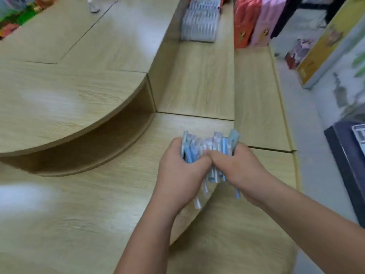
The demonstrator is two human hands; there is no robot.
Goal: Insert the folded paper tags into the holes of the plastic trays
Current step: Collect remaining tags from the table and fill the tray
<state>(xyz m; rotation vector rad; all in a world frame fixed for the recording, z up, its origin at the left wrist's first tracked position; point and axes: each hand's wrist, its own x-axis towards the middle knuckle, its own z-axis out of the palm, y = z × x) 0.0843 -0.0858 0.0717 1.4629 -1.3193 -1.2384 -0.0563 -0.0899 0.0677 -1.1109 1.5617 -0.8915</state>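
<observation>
Left hand [182, 169], right hand [240, 165] grip trays [212, 142] pointing away.

Both hands, left hand [178, 167] and right hand [240, 168], grip a blurred bundle of blue-and-clear packs [209, 149] above the wooden surface [79, 204]; a similar stack [199, 22] sits far.

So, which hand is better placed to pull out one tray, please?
Probably right: the trays fan apart beside the right hand, while the left hand clasps the tighter side.

Both forearms reach forward; left hand [182, 167] and right hand [240, 165] meet thumb to thumb, fingers curled in a grip.
</observation>
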